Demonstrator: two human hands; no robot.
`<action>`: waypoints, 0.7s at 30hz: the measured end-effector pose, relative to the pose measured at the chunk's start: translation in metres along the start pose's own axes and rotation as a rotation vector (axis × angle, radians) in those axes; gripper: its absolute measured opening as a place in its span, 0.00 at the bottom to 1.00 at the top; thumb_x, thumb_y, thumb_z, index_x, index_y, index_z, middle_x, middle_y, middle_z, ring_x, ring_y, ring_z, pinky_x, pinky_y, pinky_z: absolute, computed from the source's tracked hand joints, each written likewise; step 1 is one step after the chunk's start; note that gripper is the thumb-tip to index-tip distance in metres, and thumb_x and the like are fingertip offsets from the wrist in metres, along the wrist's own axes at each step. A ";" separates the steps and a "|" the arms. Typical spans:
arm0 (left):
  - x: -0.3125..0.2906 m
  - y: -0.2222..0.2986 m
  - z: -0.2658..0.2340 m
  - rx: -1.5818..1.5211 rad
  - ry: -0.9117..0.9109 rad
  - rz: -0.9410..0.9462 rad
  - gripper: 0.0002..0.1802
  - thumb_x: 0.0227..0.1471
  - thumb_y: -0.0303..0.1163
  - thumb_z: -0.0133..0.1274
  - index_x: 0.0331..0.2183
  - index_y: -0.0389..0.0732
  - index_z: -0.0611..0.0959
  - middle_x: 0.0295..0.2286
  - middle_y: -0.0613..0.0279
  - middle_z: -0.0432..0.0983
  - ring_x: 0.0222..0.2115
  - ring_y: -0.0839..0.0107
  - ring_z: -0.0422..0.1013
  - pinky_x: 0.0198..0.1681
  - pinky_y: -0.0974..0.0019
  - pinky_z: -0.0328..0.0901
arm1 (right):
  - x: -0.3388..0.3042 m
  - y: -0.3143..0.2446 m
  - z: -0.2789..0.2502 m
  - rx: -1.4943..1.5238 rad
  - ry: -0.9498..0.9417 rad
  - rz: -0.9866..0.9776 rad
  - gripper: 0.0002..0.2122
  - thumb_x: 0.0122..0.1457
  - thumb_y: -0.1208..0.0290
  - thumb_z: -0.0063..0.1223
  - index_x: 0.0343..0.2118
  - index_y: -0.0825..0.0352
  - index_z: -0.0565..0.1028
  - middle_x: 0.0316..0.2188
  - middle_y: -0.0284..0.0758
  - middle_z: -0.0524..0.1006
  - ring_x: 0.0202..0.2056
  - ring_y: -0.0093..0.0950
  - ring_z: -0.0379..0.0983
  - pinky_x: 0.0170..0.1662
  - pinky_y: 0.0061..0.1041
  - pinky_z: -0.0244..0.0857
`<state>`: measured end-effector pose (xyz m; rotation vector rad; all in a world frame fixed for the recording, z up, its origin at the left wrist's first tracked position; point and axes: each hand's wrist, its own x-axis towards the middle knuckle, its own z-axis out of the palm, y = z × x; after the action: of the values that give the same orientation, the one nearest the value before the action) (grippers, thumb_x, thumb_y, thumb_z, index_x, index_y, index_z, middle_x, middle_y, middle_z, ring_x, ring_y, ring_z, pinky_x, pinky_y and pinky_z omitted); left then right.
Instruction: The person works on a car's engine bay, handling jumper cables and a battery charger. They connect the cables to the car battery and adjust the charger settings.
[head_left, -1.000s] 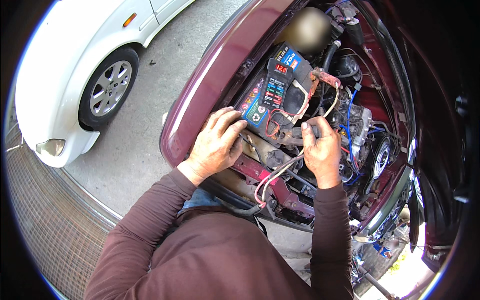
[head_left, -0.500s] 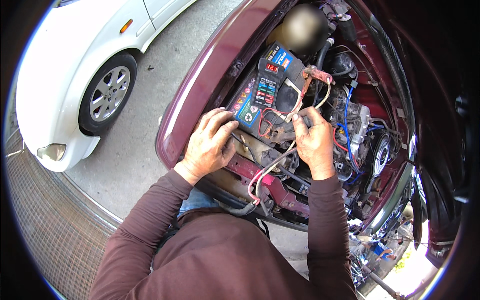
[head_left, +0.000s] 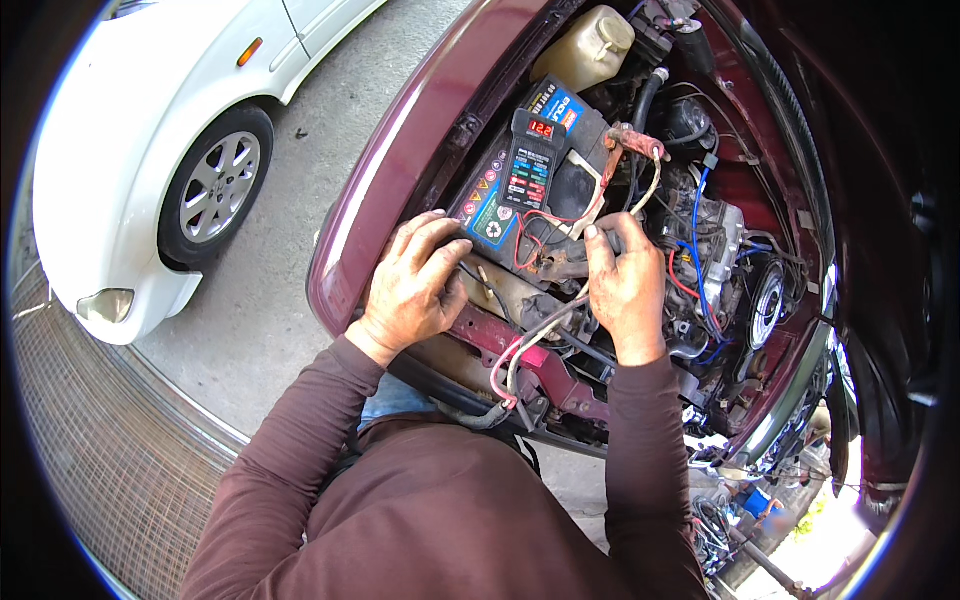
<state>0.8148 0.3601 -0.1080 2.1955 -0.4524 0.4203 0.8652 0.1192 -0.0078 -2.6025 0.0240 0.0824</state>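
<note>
My left hand [head_left: 412, 285] lies at the near left corner of the car battery [head_left: 490, 222], fingers spread and resting along its edge. At the battery's near right end, my right hand [head_left: 627, 290] is closed, thumb against the fingers, beside a terminal. What it pinches is hidden. A black handheld meter [head_left: 532, 160] with lit red digits lies on top of the battery. Thin red wires [head_left: 527, 240] run beside it toward the near terminal. A worn reddish clamp [head_left: 635, 145] sits at the far right terminal.
Thick pink and grey cables [head_left: 515, 365] loop over the maroon front panel [head_left: 545, 375]. A cream plastic reservoir [head_left: 590, 48] stands beyond the battery. Engine parts and blue hoses [head_left: 700, 260] fill the right side. A white car [head_left: 110, 150] stands to the left.
My left hand has shifted very slightly. My right hand stays closed at the same place. The meter remains on the battery, its red digits lit.
</note>
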 end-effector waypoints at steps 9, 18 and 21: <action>-0.005 0.000 0.003 -0.003 -0.015 0.009 0.23 0.38 0.22 0.59 0.43 0.37 0.82 0.48 0.49 0.74 0.55 0.46 0.69 0.59 0.48 0.66 | 0.003 0.003 -0.002 0.034 -0.039 -0.037 0.10 0.64 0.66 0.57 0.37 0.69 0.78 0.24 0.47 0.79 0.28 0.42 0.79 0.33 0.37 0.68; 0.031 0.036 -0.015 -0.065 -0.193 -0.018 0.29 0.47 0.34 0.66 0.51 0.40 0.79 0.48 0.50 0.73 0.52 0.49 0.69 0.57 0.49 0.65 | -0.078 0.031 -0.042 0.279 0.217 0.070 0.20 0.65 0.61 0.62 0.51 0.71 0.75 0.21 0.27 0.71 0.24 0.17 0.61 0.28 0.23 0.57; 0.049 0.035 -0.004 0.174 -0.381 0.031 0.33 0.44 0.39 0.69 0.53 0.43 0.79 0.47 0.52 0.73 0.51 0.53 0.70 0.54 0.54 0.67 | -0.140 0.061 -0.035 0.336 0.211 0.103 0.17 0.64 0.61 0.61 0.47 0.71 0.77 0.19 0.28 0.69 0.23 0.18 0.62 0.28 0.23 0.58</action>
<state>0.8414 0.3342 -0.0601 2.4490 -0.6761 0.0547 0.7252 0.0487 -0.0005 -2.2626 0.2277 -0.1485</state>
